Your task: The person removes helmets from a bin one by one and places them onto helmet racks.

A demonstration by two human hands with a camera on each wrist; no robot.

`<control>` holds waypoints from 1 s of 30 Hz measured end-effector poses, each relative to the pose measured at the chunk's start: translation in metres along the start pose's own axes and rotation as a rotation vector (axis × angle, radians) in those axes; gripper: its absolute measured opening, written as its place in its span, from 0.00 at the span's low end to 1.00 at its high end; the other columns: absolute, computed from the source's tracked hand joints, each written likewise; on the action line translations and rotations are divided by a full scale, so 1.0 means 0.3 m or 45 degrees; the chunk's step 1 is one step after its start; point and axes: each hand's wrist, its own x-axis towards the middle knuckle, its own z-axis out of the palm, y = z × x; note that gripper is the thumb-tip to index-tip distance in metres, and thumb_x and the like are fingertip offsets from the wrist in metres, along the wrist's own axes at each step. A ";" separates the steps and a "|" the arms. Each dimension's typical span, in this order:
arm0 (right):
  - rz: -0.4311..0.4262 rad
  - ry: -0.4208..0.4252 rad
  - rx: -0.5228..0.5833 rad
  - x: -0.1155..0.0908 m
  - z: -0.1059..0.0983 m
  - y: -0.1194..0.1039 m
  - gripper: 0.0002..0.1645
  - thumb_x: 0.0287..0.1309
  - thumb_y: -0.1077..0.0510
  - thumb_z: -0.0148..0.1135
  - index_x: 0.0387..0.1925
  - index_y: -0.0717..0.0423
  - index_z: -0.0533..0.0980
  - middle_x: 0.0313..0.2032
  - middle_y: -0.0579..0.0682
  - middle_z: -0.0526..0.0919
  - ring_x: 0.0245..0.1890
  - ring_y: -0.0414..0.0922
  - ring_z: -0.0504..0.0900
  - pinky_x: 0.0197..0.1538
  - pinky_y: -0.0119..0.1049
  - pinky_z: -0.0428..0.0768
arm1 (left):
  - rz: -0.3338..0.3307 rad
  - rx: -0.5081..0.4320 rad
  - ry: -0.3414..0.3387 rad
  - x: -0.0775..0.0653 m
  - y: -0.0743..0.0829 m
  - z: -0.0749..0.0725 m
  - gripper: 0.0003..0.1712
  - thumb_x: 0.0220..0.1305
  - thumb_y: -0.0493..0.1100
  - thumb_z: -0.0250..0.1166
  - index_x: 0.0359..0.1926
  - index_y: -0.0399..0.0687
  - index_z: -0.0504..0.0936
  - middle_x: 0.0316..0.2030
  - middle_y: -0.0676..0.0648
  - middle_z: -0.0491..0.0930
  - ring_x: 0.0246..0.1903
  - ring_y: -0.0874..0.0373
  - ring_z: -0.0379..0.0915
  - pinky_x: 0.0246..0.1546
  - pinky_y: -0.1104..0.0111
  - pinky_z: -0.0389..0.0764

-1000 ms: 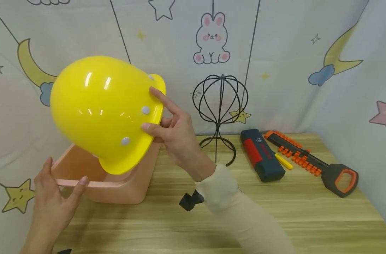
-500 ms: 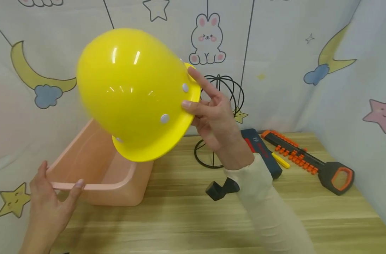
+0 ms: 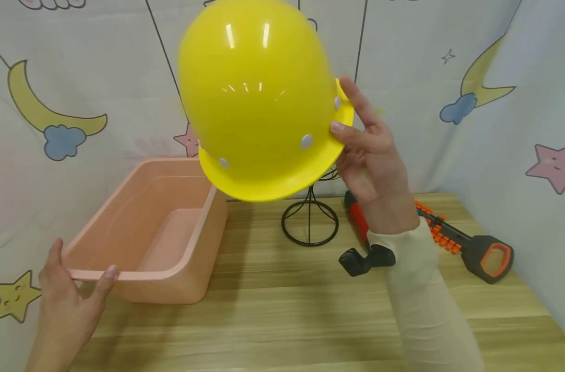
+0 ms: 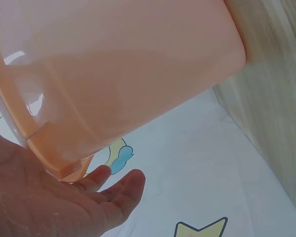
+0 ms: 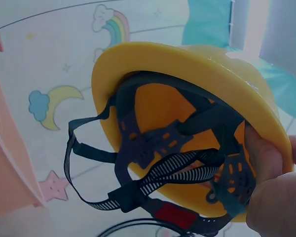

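A yellow hard hat (image 3: 259, 103) is held up in the air by my right hand (image 3: 372, 155), which pinches its brim with the thumb outside and fingers inside. In the right wrist view the hat's underside shows a dark suspension band and a striped chin strap (image 5: 182, 170). Below the hat stands a black wire stand (image 3: 310, 222), its upper cage mostly hidden behind the hat. At the left, my left hand (image 3: 73, 299) grips the near corner of a pink plastic bin (image 3: 189, 268), thumb on the rim. The bin's visible inside is bare.
Behind my right wrist lies a dark blue and red case (image 3: 358, 217), partly covered. A black rack with orange clips (image 3: 468, 248) and a looped handle lies at the right of the wooden table (image 3: 273, 320). A printed curtain (image 3: 403, 41) hangs behind.
My right hand has carried the hard hat up and right, from over the bin to above the wire stand, tipping it more level. The left hand stays on the bin's rim.
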 end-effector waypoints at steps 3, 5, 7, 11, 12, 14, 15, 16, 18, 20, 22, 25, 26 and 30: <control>-0.038 -0.014 0.045 0.011 -0.034 -0.024 0.40 0.72 0.77 0.54 0.81 0.54 0.65 0.63 0.56 0.81 0.48 0.49 0.91 0.48 0.37 0.92 | 0.003 -0.001 -0.004 -0.001 -0.001 0.000 0.62 0.72 0.56 0.63 0.88 0.52 0.29 0.79 0.19 0.45 0.72 0.17 0.52 0.73 0.19 0.50; -0.054 -0.005 0.079 0.020 -0.063 -0.036 0.39 0.71 0.77 0.55 0.79 0.54 0.67 0.63 0.56 0.81 0.48 0.49 0.91 0.47 0.37 0.92 | 0.008 -0.004 -0.005 -0.001 -0.002 0.000 0.62 0.72 0.56 0.63 0.88 0.52 0.29 0.79 0.19 0.45 0.73 0.17 0.51 0.73 0.20 0.50; -0.062 0.005 0.128 0.030 -0.098 -0.046 0.39 0.70 0.78 0.55 0.78 0.55 0.69 0.62 0.57 0.81 0.49 0.50 0.91 0.47 0.37 0.92 | 0.011 -0.006 -0.006 -0.001 -0.004 0.001 0.62 0.72 0.55 0.63 0.88 0.52 0.29 0.79 0.19 0.45 0.73 0.16 0.51 0.74 0.20 0.49; -0.031 0.039 0.263 0.037 -0.167 -0.062 0.40 0.69 0.80 0.54 0.77 0.53 0.71 0.62 0.57 0.82 0.49 0.52 0.88 0.44 0.36 0.92 | 0.011 -0.002 -0.022 0.001 -0.003 -0.001 0.62 0.72 0.56 0.63 0.88 0.53 0.28 0.80 0.19 0.43 0.73 0.15 0.51 0.74 0.20 0.49; -0.024 0.043 0.295 0.037 -0.183 -0.065 0.40 0.69 0.80 0.53 0.77 0.53 0.71 0.63 0.57 0.81 0.50 0.53 0.88 0.43 0.36 0.92 | 0.009 0.001 -0.024 0.001 -0.003 -0.001 0.62 0.72 0.56 0.63 0.88 0.53 0.28 0.80 0.19 0.43 0.73 0.15 0.51 0.74 0.20 0.49; -0.014 0.056 0.351 0.035 -0.208 -0.069 0.40 0.69 0.80 0.53 0.77 0.52 0.71 0.64 0.57 0.81 0.49 0.54 0.86 0.37 0.33 0.90 | 0.008 0.001 -0.027 0.001 -0.003 -0.001 0.62 0.73 0.56 0.63 0.88 0.53 0.27 0.80 0.20 0.42 0.73 0.15 0.51 0.74 0.20 0.48; -0.015 0.061 0.367 0.035 -0.218 -0.071 0.40 0.69 0.80 0.52 0.77 0.53 0.71 0.64 0.57 0.81 0.49 0.54 0.85 0.34 0.32 0.87 | 0.006 0.000 -0.027 0.001 -0.003 -0.001 0.62 0.73 0.56 0.63 0.88 0.53 0.27 0.81 0.20 0.42 0.73 0.15 0.51 0.74 0.20 0.48; -0.017 0.066 0.380 0.035 -0.228 -0.072 0.39 0.70 0.80 0.52 0.77 0.53 0.70 0.64 0.58 0.81 0.48 0.54 0.85 0.31 0.32 0.84 | 0.002 0.001 -0.028 0.001 -0.003 -0.001 0.62 0.73 0.56 0.63 0.88 0.53 0.27 0.81 0.20 0.42 0.74 0.15 0.50 0.74 0.20 0.48; -0.018 0.079 0.406 0.037 -0.245 -0.073 0.39 0.70 0.80 0.51 0.77 0.53 0.70 0.63 0.58 0.81 0.47 0.55 0.85 0.28 0.32 0.80 | -0.006 0.000 -0.029 0.001 -0.004 -0.003 0.62 0.73 0.56 0.62 0.88 0.53 0.27 0.81 0.20 0.41 0.74 0.15 0.50 0.74 0.20 0.48; -0.016 0.095 0.417 0.040 -0.259 -0.073 0.40 0.70 0.80 0.51 0.78 0.53 0.70 0.62 0.59 0.82 0.47 0.55 0.85 0.28 0.33 0.80 | -0.010 -0.004 -0.031 0.001 -0.004 -0.004 0.62 0.73 0.56 0.62 0.87 0.53 0.27 0.81 0.20 0.41 0.75 0.15 0.49 0.74 0.20 0.47; -0.006 0.111 0.422 0.041 -0.274 -0.071 0.40 0.70 0.80 0.51 0.78 0.53 0.70 0.63 0.59 0.82 0.48 0.55 0.86 0.30 0.33 0.83 | -0.013 -0.003 -0.034 0.001 -0.005 -0.005 0.62 0.73 0.56 0.62 0.87 0.52 0.26 0.81 0.20 0.41 0.75 0.15 0.49 0.75 0.21 0.47; 0.017 0.120 0.420 0.042 -0.301 -0.065 0.40 0.70 0.80 0.50 0.78 0.52 0.70 0.64 0.58 0.82 0.49 0.55 0.87 0.35 0.35 0.88 | -0.006 -0.011 -0.035 0.001 -0.006 -0.006 0.62 0.73 0.56 0.62 0.87 0.52 0.26 0.80 0.19 0.41 0.74 0.15 0.49 0.75 0.20 0.47; 0.025 0.122 0.422 0.041 -0.311 -0.062 0.40 0.70 0.81 0.49 0.78 0.52 0.70 0.63 0.58 0.82 0.49 0.55 0.87 0.37 0.36 0.90 | -0.004 -0.010 -0.037 0.001 -0.006 -0.006 0.62 0.73 0.56 0.62 0.87 0.52 0.26 0.80 0.19 0.41 0.74 0.15 0.49 0.74 0.20 0.47; 0.063 0.123 0.426 0.034 -0.353 -0.047 0.40 0.71 0.80 0.48 0.78 0.52 0.70 0.60 0.58 0.84 0.48 0.55 0.89 0.44 0.40 0.93 | -0.005 -0.004 -0.046 0.003 -0.006 -0.006 0.62 0.74 0.57 0.62 0.87 0.52 0.26 0.80 0.19 0.41 0.73 0.14 0.50 0.73 0.19 0.47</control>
